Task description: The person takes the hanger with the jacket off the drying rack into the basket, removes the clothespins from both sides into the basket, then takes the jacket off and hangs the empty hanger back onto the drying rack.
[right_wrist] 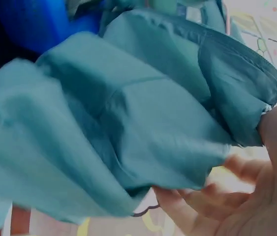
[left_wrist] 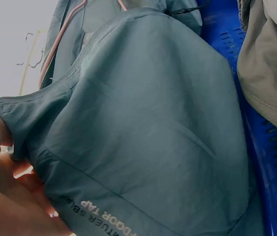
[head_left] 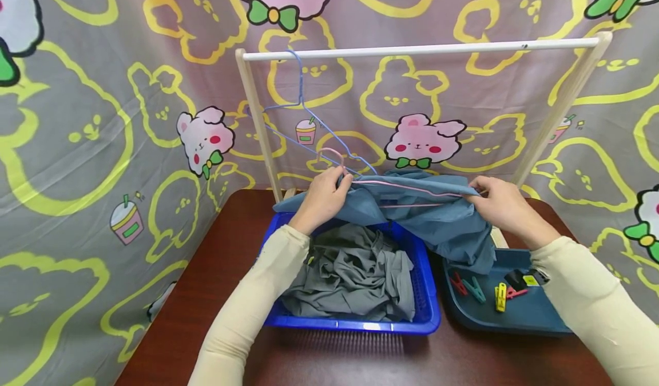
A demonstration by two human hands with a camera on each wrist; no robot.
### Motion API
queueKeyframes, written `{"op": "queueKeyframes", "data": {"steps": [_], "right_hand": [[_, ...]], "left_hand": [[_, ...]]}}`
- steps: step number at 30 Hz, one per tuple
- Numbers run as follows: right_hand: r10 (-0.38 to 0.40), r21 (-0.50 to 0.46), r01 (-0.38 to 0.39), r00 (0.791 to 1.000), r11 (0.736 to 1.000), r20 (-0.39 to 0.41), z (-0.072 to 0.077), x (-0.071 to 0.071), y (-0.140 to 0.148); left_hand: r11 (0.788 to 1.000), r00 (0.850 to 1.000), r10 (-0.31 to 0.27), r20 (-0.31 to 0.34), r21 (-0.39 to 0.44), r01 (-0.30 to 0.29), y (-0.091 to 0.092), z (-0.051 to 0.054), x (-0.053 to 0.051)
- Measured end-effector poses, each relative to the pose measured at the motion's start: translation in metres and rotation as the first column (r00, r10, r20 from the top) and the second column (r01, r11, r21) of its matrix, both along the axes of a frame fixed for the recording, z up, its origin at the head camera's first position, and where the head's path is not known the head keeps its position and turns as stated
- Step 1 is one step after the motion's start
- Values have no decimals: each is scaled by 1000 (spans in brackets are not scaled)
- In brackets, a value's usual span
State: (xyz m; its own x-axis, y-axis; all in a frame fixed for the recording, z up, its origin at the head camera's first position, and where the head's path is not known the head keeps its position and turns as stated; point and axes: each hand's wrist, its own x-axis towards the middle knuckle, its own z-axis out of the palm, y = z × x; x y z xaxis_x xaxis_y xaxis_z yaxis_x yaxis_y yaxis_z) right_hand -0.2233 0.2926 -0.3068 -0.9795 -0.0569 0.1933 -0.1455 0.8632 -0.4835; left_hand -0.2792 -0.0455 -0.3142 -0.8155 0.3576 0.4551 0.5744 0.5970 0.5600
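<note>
A thin blue garment (head_left: 453, 234) with printed lettering and a seamed edge stretches between my hands above the basket. My left hand (head_left: 323, 198) pinches its upper edge just below the hook of a pink hanger (head_left: 329, 150). More of the pink hanger shows as thin lines along the garment, partly hidden by cloth. At the other end, my right hand (head_left: 500, 207) pinches the garment's edge between thumb and fingers. In the right wrist view, the cloth (right_wrist: 148, 123) hangs in loose folds beside the fingers.
A blue basket (head_left: 355, 324) holds crumpled grey cloth (head_left: 355, 277). To its right, a dark tray (head_left: 515, 324) contains several coloured clothes pegs (head_left: 500, 297). Behind stands a rack with a white rail (head_left: 422, 50), from which a blue hanger (head_left: 301, 83) hangs at the left.
</note>
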Motion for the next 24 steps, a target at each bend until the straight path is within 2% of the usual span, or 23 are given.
{"op": "queueKeyframes", "data": {"steps": [4,8,15,18,21,24], "right_hand": [[1,81,-6,999,997,52,0,0,6],[39,84,-44,997,995,60,-1,-1,8],[81,-35,-76,983,996,166,-2,-3,11],[128,-100,-112,977,989,173,-5,-5,15],[184,-219,-143,967,965,178,-10,-8,21],[246,-361,-166,951,918,187,-15,-11,28]], "left_hand": [[999,1000,-27,-12,31,27,-2,0,0],[998,999,-36,-12,50,37,-3,-1,1],[996,999,-50,-20,70,51,-3,0,1],[994,998,-62,-18,89,63,-4,0,0],[990,997,-79,-9,120,80,-5,0,-2],[984,995,-102,-2,146,101,-5,-2,-3]]}}
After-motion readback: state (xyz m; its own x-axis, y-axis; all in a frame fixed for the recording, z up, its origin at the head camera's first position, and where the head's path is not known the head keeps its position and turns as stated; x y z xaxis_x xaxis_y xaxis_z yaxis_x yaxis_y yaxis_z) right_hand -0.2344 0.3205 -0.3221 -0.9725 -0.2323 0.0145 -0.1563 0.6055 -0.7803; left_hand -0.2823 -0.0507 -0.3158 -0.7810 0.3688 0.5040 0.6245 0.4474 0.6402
